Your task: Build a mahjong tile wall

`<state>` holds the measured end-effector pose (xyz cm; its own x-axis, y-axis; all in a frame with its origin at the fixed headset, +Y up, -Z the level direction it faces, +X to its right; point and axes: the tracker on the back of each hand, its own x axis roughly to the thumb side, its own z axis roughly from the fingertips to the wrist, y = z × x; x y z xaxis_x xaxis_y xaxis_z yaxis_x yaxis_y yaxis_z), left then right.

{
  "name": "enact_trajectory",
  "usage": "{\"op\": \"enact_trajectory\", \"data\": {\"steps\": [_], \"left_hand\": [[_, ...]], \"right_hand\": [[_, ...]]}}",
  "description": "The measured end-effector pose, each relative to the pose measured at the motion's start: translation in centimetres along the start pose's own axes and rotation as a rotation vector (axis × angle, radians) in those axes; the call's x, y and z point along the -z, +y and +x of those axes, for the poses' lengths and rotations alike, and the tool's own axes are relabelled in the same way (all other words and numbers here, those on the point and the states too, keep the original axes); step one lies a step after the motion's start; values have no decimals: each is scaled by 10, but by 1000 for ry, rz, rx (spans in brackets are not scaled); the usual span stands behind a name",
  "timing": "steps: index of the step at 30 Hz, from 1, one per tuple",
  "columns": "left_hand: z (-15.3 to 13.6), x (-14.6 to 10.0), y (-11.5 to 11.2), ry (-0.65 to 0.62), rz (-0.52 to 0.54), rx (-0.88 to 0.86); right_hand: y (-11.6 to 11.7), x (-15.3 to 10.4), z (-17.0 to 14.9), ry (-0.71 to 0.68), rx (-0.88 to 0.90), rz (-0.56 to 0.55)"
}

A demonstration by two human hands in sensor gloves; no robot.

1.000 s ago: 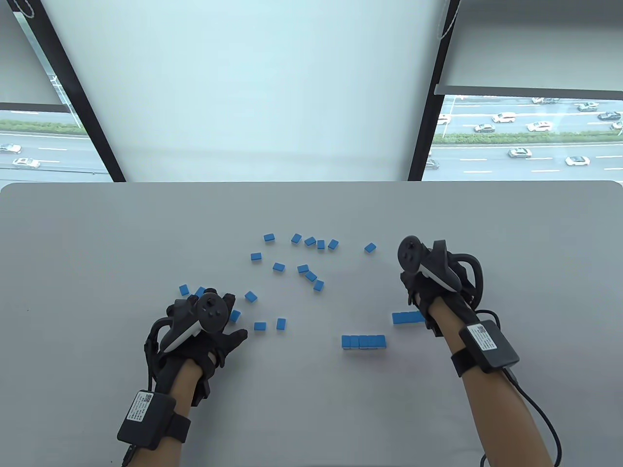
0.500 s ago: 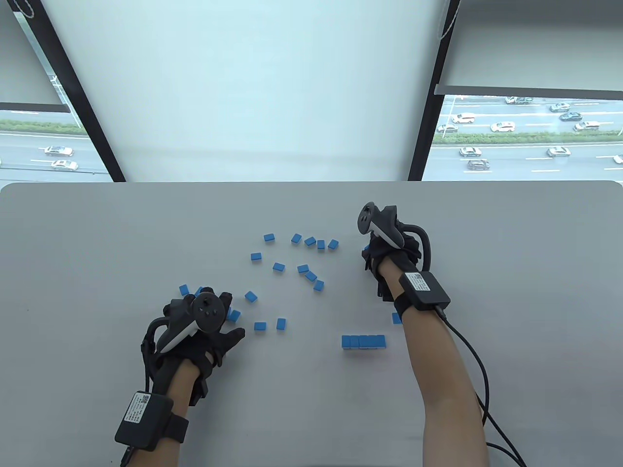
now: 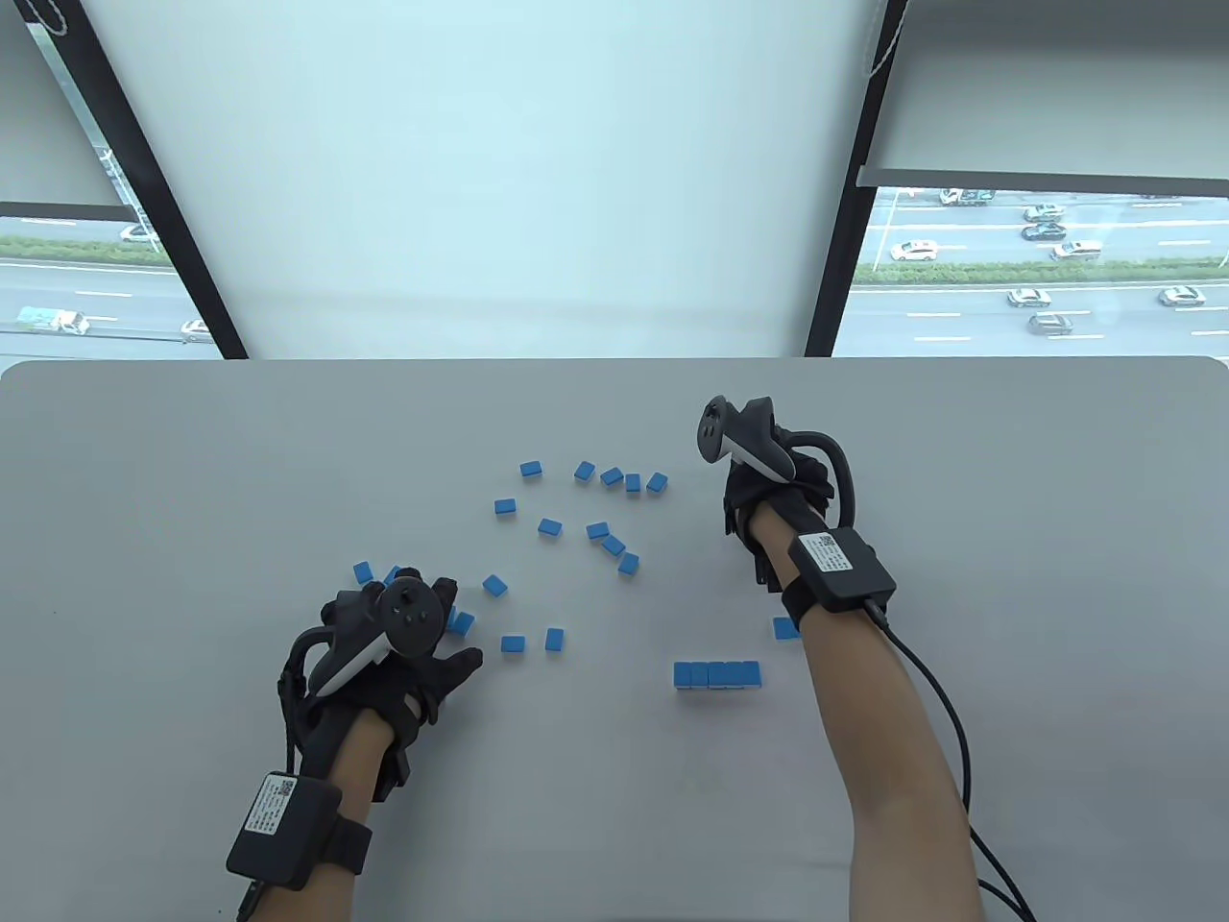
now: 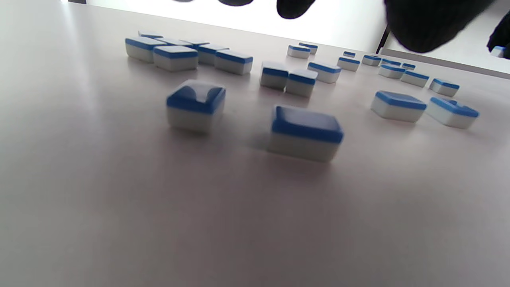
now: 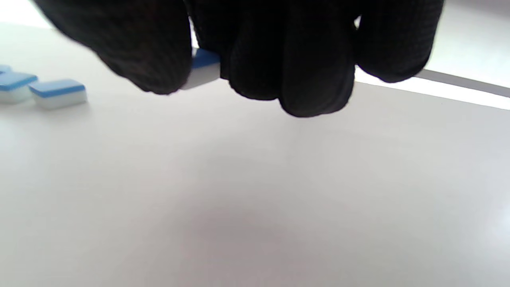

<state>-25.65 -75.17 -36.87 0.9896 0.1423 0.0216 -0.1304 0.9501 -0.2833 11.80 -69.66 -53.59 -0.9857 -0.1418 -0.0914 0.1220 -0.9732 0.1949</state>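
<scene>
Blue-backed, white-faced mahjong tiles lie loose on the grey table (image 3: 192, 480), several in the middle (image 3: 598, 530). A finished row of tiles (image 3: 717, 674) stands near the front. A second short row (image 3: 785, 628) is mostly hidden by my right forearm. My right hand (image 3: 744, 499) is past the rows, at the right of the loose tiles. In the right wrist view it (image 5: 207, 85) pinches one tile (image 5: 205, 63) between thumb and fingers, just above the table. My left hand (image 3: 437, 663) rests spread over loose tiles at the left, holding nothing. Its fingertips (image 4: 422, 24) hang above nearby tiles (image 4: 305, 131).
The table's far edge (image 3: 614, 361) meets a window wall. Cables trail from my right wrist pack (image 3: 840, 569) off the front edge. Two loose tiles (image 3: 554, 639) lie between my left hand and the finished row.
My right hand moved away from the short row, forward and left to the lone tile at the right of the scatter, and closed on it. My left hand barely moved.
</scene>
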Motion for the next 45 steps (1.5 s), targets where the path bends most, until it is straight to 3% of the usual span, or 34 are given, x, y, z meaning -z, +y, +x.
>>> {"op": "enact_trajectory", "data": {"steps": [6, 10, 16, 21, 25, 29, 36, 45], "left_hand": [[2, -1, 0, -19, 1, -13], [5, -1, 0, -32, -5, -18], [13, -2, 0, -55, -9, -8], [17, 0, -2, -62, -15, 2], [17, 0, -3, -58, -23, 1], [15, 0, -4, -49, -30, -3], [14, 0, -5, -38, -38, 2], [15, -1, -6, -38, -42, 8]], "right_hand": [[-30, -56, -17, -101, 9, -149], [-33, -90, -26, -134, -10, -224], [-15, -137, -48, -184, 14, -353], [10, -161, -61, -226, 64, -440], [26, -165, -64, -229, 99, -465], [48, -158, -60, -265, 147, -350], [74, -144, -63, -256, 43, -240], [79, -141, -59, -261, -7, -218]]}}
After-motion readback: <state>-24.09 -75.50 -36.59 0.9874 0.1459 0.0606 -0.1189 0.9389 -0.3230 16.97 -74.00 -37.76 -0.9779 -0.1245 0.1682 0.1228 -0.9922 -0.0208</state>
